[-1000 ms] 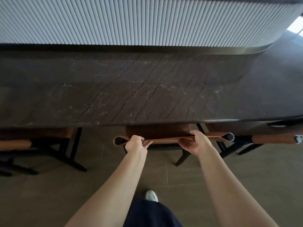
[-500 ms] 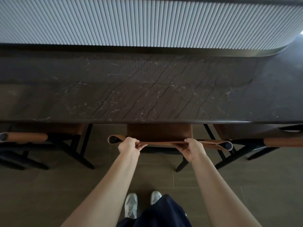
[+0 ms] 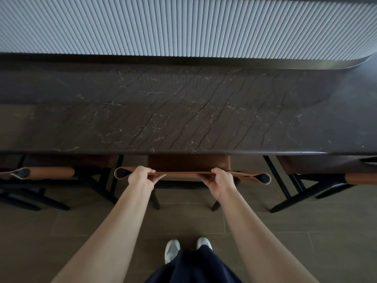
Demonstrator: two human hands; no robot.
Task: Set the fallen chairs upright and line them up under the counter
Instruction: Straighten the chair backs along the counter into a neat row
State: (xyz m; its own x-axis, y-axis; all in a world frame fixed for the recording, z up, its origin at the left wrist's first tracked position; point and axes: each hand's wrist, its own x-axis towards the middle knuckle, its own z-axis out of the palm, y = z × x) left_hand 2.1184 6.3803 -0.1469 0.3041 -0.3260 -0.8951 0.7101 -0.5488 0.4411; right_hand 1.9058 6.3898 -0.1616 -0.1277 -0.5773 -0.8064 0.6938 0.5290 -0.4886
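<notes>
A white fluted panel (image 3: pixel 183 27) fills the top of your view. Below it the dark veined counter (image 3: pixel 183 111) runs the full width, its near edge crossing just above your hands. Under that edge is a brown tiled floor (image 3: pixel 61 231).

Three chairs stand upright along the counter, each with a tan seat partly hidden beneath the overhang and black legs on the tiles. The left-hand chair (image 3: pixel 53 173) and the right-hand chair (image 3: pixel 318 166) sit at the sides, each apart from the one you hold. The middle chair (image 3: pixel 188 163) is straight in front of you, and the far part of its seat is tucked under the counter edge.

Its backrest (image 3: pixel 183 173) is a tan band stretched level between two black posts. The round post tops show at either end, just outside your hands.

Both your arms reach forward to that band. Your left hand (image 3: pixel 140 179) grips it near the left post. Its fingers (image 3: pixel 142 170) are curled over the top edge to the far side, and the thumb lies along the near face, pointing inward. Your right hand (image 3: pixel 220 182) grips it nearer the right post in the same way. Its fingers (image 3: pixel 218 170) are hooked over the top and the thumb is on the near side. A stretch of bare band runs between your two hands, passing under your knuckles and in front of your palms.

At the bottom of the view, a dark garment (image 3: pixel 193 266) hangs over two pale shoes (image 3: pixel 172 250). They are set side by side on the tiles behind the chair.
</notes>
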